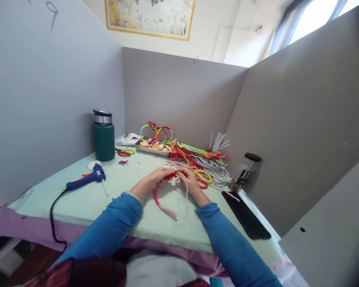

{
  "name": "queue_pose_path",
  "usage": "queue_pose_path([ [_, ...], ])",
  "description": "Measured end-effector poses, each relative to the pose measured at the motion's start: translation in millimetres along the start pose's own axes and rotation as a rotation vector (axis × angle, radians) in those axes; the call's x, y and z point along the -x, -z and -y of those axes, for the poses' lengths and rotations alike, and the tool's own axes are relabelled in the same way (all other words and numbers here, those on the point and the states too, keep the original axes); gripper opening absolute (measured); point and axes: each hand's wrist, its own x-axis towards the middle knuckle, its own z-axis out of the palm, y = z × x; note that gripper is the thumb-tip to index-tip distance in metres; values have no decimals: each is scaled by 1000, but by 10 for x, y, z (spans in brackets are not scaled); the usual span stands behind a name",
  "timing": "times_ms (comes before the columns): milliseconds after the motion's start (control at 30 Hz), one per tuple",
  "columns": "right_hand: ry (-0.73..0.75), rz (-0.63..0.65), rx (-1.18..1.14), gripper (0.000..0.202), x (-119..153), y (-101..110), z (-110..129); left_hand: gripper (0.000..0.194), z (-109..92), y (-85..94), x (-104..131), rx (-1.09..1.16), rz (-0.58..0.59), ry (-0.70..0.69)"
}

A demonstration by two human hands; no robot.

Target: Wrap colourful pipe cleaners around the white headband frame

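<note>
Both hands meet over the middle of the table, fingers pinched close together. My left hand (158, 177) is closed on a wire wrapped in fuzzy pipe cleaner (159, 202); its covered part, magenta turning to pale pink, curves down toward me. Red fuzz shows between the fingertips of the two hands. My right hand (188, 179) is closed at that red part, close to where the bare white end of the wire (186, 193) bends out and hangs down. The exact grip of the right fingertips is partly hidden.
A blue glue gun (85, 178) with a black cord lies left, near a green bottle (103, 137) and scissors (125, 152). Behind my hands are a metal tray (152, 150), colourful hoops (149, 131) and heaped pipe cleaners (194, 153). A black phone (247, 215) and clear jar (247, 171) stand right.
</note>
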Motion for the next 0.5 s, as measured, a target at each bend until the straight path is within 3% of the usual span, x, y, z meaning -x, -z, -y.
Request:
queue_pose_path([
  [167,0,-11,4,28,-3,-3,-45,41,2,8,-5,-34,13,-111],
  [333,37,38,133,32,25,7,-8,43,29,2,-50,-56,-92,-126],
  [500,18,69,168,32,67,-12,93,43,1,-21,-29,-33,-108,-154],
])
